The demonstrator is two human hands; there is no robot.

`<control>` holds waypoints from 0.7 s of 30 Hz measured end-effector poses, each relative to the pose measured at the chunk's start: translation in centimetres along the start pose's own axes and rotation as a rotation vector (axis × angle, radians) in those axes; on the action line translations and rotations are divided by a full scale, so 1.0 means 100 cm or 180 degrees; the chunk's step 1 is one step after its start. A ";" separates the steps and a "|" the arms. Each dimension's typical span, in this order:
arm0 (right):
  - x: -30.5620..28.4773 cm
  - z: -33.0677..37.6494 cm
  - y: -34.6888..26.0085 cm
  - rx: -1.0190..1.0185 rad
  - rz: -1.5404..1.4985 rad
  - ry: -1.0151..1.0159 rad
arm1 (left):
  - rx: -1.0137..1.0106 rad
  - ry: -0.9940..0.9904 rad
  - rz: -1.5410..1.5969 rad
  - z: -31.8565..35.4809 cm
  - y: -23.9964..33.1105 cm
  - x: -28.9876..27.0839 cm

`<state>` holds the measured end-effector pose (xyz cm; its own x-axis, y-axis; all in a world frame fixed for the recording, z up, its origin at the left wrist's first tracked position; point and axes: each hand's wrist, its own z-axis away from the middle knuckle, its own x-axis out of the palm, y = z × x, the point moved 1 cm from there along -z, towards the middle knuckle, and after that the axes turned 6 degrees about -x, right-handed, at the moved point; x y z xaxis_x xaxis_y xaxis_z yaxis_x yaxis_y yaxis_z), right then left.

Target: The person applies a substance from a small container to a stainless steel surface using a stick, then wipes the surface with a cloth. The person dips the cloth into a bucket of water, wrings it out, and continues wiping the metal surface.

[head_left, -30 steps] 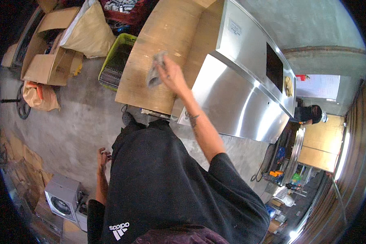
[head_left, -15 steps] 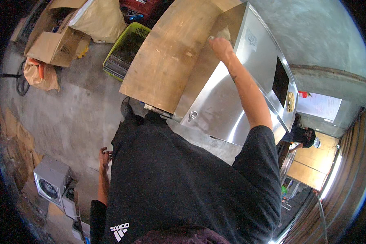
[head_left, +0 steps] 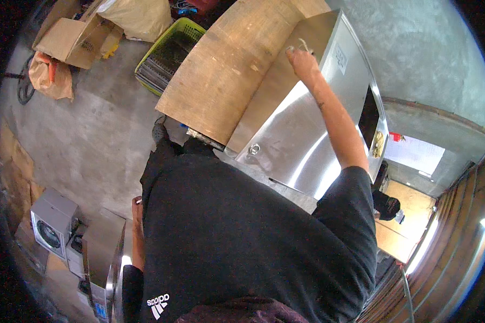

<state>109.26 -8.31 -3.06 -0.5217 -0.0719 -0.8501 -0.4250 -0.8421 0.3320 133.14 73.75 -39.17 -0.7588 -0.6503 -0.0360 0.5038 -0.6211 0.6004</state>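
Observation:
A large stainless-steel cabinet (head_left: 285, 145) lies beside a plywood board (head_left: 221, 70), and its shiny face reflects the wood. My right arm stretches across it. Near its far end, my right hand (head_left: 304, 65) is closed on a pale, stringy rag (head_left: 305, 46) against the metal. A round metal fitting (head_left: 254, 149) sits at the cabinet's near corner. My left hand (head_left: 137, 209) hangs low at my side, its fingers partly hidden. Something small and white shows at those fingers, too small to name.
A green plastic basket (head_left: 184, 28) holding dark flat pieces stands left of the board. Further left are a cardboard box (head_left: 64, 40) and a paper bag (head_left: 51, 78). A grey boxed fan-like unit (head_left: 53, 220) stands lower left. Another person (head_left: 385, 205) is at far right.
My right hand has shifted slightly right and nearer on the steel, with the rag. My left hand has turned, and its fingers show less. The whole view has tilted a little.

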 end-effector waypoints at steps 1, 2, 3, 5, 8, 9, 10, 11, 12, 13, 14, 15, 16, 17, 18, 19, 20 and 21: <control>0.006 -0.004 -0.001 -0.0073 0.0094 -0.0246 | -0.0008 0.0162 -0.0076 -0.007 -0.007 0.004; -0.012 -0.030 -0.009 -0.0270 0.0276 -0.0369 | -0.0012 0.0192 0.0066 -0.004 -0.029 0.013; -0.006 -0.023 0.007 -0.0073 -0.0332 -0.0012 | -0.0091 0.0025 -0.0001 -0.007 -0.027 0.015; -0.013 -0.009 0.048 0.0274 -0.1476 0.0788 | -0.0231 -0.0094 -0.0025 -0.014 -0.023 0.018; -0.068 0.017 0.090 0.0559 -0.2022 0.2368 | -0.0282 -0.0067 -0.0187 -0.024 -0.015 0.009; -0.083 0.028 0.101 0.0588 -0.2573 0.2618 | -0.0218 -0.0184 -0.0405 -0.026 -0.004 0.003; -0.098 0.035 0.100 0.1014 -0.3072 0.2649 | -0.0146 -0.0269 -0.0628 -0.027 0.011 -0.004; -0.115 0.044 0.093 0.1034 -0.2993 0.2675 | -0.0224 -0.0327 -0.0553 -0.030 0.022 -0.010; -0.129 0.063 0.087 0.1097 -0.2845 0.2686 | -0.0306 -0.0462 -0.0471 -0.038 0.033 -0.008; -0.128 0.064 0.075 0.1001 -0.3003 0.2702 | -0.0368 -0.0474 -0.0390 -0.042 0.044 -0.015; -0.137 0.078 0.065 0.0995 -0.3021 0.2685 | -0.0424 -0.0523 -0.0287 -0.051 0.062 -0.006; -0.133 0.081 0.052 0.0938 -0.3154 0.2707 | -0.0463 -0.0449 -0.0214 -0.053 0.088 -0.005; -0.132 0.085 0.041 0.0925 -0.2428 0.2597 | -0.0505 -0.0396 -0.0136 -0.060 0.108 0.000; -0.130 0.086 0.028 0.0890 -0.1713 0.2456 | -0.0278 -0.0415 -0.0126 -0.072 0.120 0.001; -0.127 0.085 0.016 0.0849 -0.1005 0.2298 | -0.0051 -0.0432 -0.0117 -0.085 0.131 0.000; -0.123 0.083 0.005 0.0921 -0.0718 0.2224 | 0.0177 -0.0442 -0.0105 -0.097 0.141 -0.001; -0.125 0.075 -0.005 0.0976 -0.1574 0.2211 | 0.0153 -0.0327 -0.0210 -0.104 0.157 0.004; -0.128 0.072 -0.013 0.1051 -0.2414 0.2147 | 0.0114 -0.0249 -0.0327 -0.107 0.181 0.013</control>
<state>111.12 -2.44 10.35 0.4377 0.0440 -0.8980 -0.6989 -0.6117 -0.3706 145.70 56.96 -36.93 -0.8364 -0.5469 -0.0371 0.4076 -0.6658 0.6250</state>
